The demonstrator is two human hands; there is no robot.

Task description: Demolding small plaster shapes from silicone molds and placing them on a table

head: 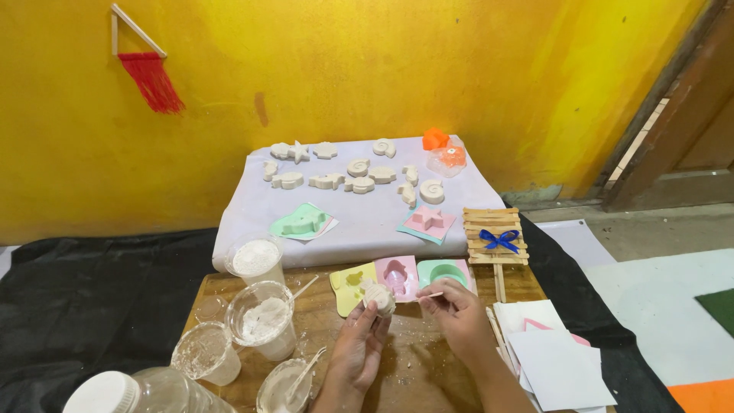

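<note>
My left hand (358,344) holds a small white plaster cast (380,297) over the wooden board (420,367). My right hand (457,310) pinches a thin wooden stick (430,296) whose tip points at the cast. Just beyond my hands lie three shallow moulds: a yellow mould (350,287), a pink mould (397,275) and a green mould (445,272).
Clear plastic cups of white powder (257,258) (261,317) and wet plaster (283,385) stand at left, with a white-lidded jar (130,391). Several plaster shapes (359,176) dry on a white-covered block (367,226). A stick raft with blue bow (497,235) and paper sheets (558,359) lie right.
</note>
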